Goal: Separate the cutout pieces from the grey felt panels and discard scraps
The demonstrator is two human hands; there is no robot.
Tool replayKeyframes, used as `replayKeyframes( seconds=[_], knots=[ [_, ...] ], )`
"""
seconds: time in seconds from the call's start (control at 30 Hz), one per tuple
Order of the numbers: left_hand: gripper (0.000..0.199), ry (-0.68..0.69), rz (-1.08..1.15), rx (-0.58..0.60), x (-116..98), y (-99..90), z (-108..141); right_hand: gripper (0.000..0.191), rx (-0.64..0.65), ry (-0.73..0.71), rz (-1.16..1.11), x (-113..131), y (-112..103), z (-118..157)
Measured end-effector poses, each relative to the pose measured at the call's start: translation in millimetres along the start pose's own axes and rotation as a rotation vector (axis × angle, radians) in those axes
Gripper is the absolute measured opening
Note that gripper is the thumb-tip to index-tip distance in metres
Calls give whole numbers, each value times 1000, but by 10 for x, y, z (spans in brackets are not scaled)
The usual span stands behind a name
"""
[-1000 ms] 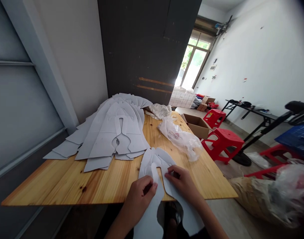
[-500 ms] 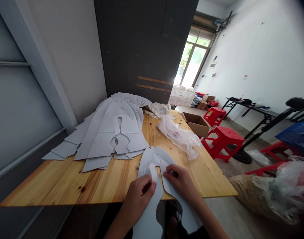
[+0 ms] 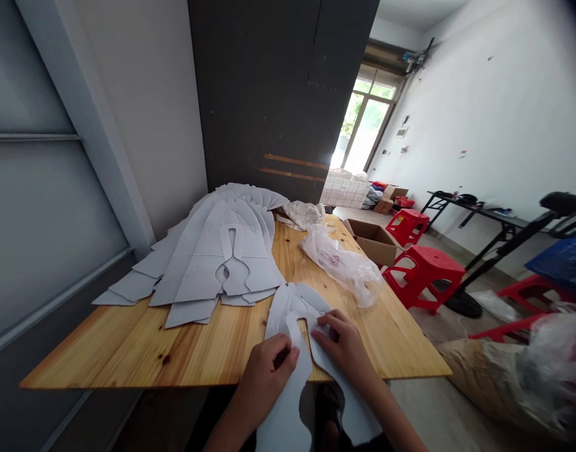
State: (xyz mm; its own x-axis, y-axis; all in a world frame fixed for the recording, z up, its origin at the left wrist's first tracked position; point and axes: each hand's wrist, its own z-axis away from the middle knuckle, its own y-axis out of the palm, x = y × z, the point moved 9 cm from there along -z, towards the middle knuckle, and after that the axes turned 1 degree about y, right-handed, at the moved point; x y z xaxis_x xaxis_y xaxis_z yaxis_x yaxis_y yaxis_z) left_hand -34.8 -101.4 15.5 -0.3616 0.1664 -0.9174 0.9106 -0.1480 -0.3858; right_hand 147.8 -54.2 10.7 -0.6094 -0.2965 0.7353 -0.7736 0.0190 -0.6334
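Head-camera view across a light pine plank table (image 3: 127, 351) from its near edge. The left hand (image 3: 264, 376) pinches a small bundle of pale grey flat cut-out sheets (image 3: 288, 427) beside a narrow curved slot, thumb over curled fingers in a narrow grip. The right hand (image 3: 342, 348) holds the same bundle on the slot's other side, its fingertips (image 3: 323, 323) closed tightly on the layers, also in a narrow grip. The bundle lies across the table's near edge, its upper part on the wood and its lower lobes hanging past the edge. Beyond it, a much larger fanned pile of matching pale grey cut-out sheets (image 3: 222, 251) covers the far left of the table, its layers overlapping and unsquared. Neither hand touches this pile, and only the small bundle is in hand. Further along the table lie a crumpled clear plastic bag (image 3: 339, 267) and a crumpled off-white wad of cloth or paper (image 3: 304, 215), with an open brown cardboard box (image 3: 375, 245) just past the right edge.
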Motion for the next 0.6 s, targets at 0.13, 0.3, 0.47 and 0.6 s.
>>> replayKeyframes(
  seconds=[0.13,0.3,0.47,0.6],
  knots=[
    [36,2,10,6,8,-34,-10,17,-4,-15,11,-24,9,0],
    [35,-14,24,29,16,-53,-32,17,-1,-12,13,-24,25,8],
    [35,-7,26,8,16,-44,-23,16,-8,-2,-10,-25,1,6],
    [34,14,27,-3,11,-34,-5,15,22,-7,-38,-13,12,-3]
  ],
)
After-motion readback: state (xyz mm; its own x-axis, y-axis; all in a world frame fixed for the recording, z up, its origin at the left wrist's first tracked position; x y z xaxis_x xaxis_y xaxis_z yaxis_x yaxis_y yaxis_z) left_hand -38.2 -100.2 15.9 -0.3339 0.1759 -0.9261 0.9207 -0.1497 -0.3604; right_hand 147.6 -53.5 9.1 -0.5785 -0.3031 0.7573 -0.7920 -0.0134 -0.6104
